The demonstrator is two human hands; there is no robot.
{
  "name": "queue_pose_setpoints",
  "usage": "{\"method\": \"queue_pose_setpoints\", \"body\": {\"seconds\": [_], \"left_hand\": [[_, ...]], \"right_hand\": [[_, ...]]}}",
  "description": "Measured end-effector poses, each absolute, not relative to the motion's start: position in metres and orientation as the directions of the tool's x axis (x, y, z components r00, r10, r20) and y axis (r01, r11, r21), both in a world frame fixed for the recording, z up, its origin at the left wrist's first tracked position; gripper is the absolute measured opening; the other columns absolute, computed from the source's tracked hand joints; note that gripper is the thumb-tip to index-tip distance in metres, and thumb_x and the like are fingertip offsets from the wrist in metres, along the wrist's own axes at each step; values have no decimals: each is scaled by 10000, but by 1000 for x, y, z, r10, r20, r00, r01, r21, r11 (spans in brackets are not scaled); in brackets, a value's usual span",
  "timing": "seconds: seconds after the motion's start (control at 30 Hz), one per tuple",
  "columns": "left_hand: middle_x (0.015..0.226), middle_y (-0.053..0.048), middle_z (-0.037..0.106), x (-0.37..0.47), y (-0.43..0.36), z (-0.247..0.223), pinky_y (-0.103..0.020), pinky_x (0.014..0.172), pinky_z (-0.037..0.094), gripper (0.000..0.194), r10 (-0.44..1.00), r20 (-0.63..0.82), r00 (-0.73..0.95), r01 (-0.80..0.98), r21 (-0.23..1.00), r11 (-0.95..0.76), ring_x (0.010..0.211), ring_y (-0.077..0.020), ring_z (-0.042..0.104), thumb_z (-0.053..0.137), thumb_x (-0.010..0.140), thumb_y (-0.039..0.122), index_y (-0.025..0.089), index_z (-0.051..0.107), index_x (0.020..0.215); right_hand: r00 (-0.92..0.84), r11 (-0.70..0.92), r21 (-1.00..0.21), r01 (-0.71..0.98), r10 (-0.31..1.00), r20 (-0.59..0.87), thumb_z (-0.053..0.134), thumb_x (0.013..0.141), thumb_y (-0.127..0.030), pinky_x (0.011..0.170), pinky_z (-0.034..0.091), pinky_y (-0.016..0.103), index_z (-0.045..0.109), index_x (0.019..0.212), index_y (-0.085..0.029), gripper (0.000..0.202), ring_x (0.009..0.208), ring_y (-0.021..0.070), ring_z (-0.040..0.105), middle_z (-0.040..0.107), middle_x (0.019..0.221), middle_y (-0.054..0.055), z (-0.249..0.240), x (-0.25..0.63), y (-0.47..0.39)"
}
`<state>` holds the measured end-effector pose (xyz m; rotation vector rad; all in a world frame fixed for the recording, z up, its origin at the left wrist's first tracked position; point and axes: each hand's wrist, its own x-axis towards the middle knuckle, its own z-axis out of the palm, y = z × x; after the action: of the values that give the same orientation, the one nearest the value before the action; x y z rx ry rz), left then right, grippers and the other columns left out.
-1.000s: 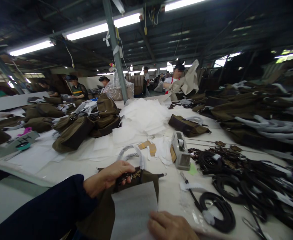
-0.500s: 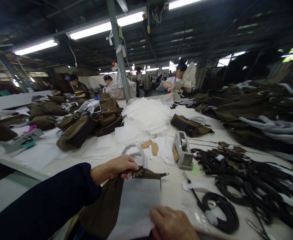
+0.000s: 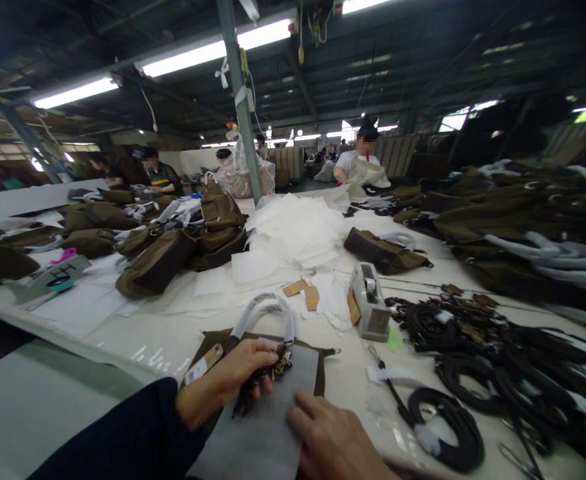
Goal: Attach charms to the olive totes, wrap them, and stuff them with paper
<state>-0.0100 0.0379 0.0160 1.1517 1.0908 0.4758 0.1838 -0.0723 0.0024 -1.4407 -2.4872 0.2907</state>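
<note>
An olive-green bag (image 3: 207,344) lies on the table in front of me, its looped handle (image 3: 261,303) wrapped in pale plastic or paper. Over the bag's front spreads a translucent white sheet (image 3: 253,440). My left hand (image 3: 245,370) is closed on a leopard-print charm (image 3: 283,360) with dark dangling strands, held just above the sheet. By the wrist lies a brown tag (image 3: 207,363) with a white label. Slightly blurred, my right hand (image 3: 330,433) rests at the right side of the sheet, fingers bent but apart. Its thumb is hidden.
A tape dispenser (image 3: 370,303) and white gloves (image 3: 333,300) lie beyond the bag. Coiled black straps (image 3: 445,427) cover the right side. A pile of white sheets (image 3: 297,230) sits ahead, with olive bags (image 3: 157,263) on both sides. A co-worker (image 3: 360,160) handles cloth across the table.
My left hand has lowered the charm over the sheet, leaving the handle standing free behind it. The bag's upper left and its tag now show. My right hand has shifted slightly up and left.
</note>
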Motion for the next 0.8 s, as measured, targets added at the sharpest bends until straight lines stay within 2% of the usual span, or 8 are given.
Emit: {"method": "queue_pose_setpoints", "body": {"seconds": [0.1,0.17,0.2,0.27,0.37,0.53,0.7,0.8], "left_hand": [[685,-5,618,-9,29,2,-165,349,388,384,803,-405,438,158,914,375,472,-111,594,671,772,447,123,624,973],[723,-9,624,-9,26,0,-165,359,409,386,806,-387,448,136,920,367,492,-112,610,667,781,444,125,620,994],[732,-8,624,-9,26,1,-164,361,417,387,805,-384,453,129,921,367,498,-113,614,667,783,442,126,617,1002],[725,-1,621,-9,25,3,-163,356,421,391,805,-389,447,124,919,375,488,-109,608,666,786,440,129,608,1017],[654,13,613,-10,25,3,-159,343,410,408,812,-395,430,134,917,376,439,-102,577,661,790,443,128,591,1039],[630,12,620,-14,24,-2,-169,353,418,423,804,-389,450,133,919,370,436,-116,586,669,785,448,140,577,1060],[623,35,593,-16,19,6,-163,340,401,387,767,-415,488,117,903,414,405,-102,564,677,780,415,149,555,1034],[637,35,586,-17,14,7,-170,341,408,379,752,-408,518,111,903,414,414,-109,576,682,774,404,144,554,1017]], "right_hand": [[-471,433,-574,695,877,91,793,705,-427,738,484,250,629,1155,-333,488,892,191,666,693,1066,-15,28,214,-55],[-359,314,-686,657,930,81,668,829,-463,721,461,239,660,1088,-296,308,833,161,649,707,952,-17,35,227,-28],[-284,258,-694,673,956,80,578,896,-450,706,447,244,679,1008,-257,245,818,160,639,706,917,1,33,230,-11],[-194,185,-643,743,979,57,514,926,-418,712,421,267,684,899,-193,283,801,177,623,703,863,43,21,227,25],[-271,171,-607,776,960,-76,552,887,-450,702,400,281,693,887,-156,327,807,200,617,711,880,88,-3,210,70],[-325,138,-640,755,928,-184,582,784,-670,618,392,274,687,897,-118,573,735,206,605,708,856,114,-21,189,94],[-365,103,-719,687,905,-219,628,792,-571,578,386,235,692,818,-137,440,676,156,577,695,769,39,-19,191,82],[-378,68,-878,473,916,-133,616,821,-489,593,397,233,689,811,-129,367,672,148,554,677,745,19,-20,188,66]]}}
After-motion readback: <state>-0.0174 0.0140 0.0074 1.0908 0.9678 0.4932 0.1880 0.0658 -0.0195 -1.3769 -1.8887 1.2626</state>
